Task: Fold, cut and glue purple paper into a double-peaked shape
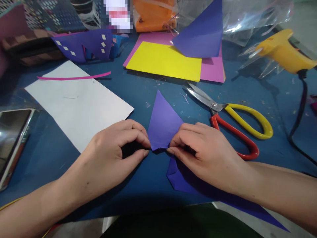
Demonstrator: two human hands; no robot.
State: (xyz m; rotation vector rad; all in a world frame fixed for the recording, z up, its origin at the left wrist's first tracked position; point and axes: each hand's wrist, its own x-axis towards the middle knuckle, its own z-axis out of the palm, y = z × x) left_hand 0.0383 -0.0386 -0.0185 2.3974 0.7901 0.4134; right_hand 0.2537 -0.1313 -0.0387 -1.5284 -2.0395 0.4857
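Purple triangular paper piece [163, 124]: centre of frame. Left hand [111, 150]: fingertips nearly together at lower left edge; hold cannot be told. Right hand [208, 152]: fingers pinched on lower right edge. Yellow-and-red-handled metal scissors [214, 105]: right of centre.

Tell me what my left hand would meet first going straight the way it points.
Your left hand would likely meet the purple paper at its fingertips first; whether they already touch is unclear.

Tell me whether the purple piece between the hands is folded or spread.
Partly folded: the purple piece shows a narrow fold along its lower edge.
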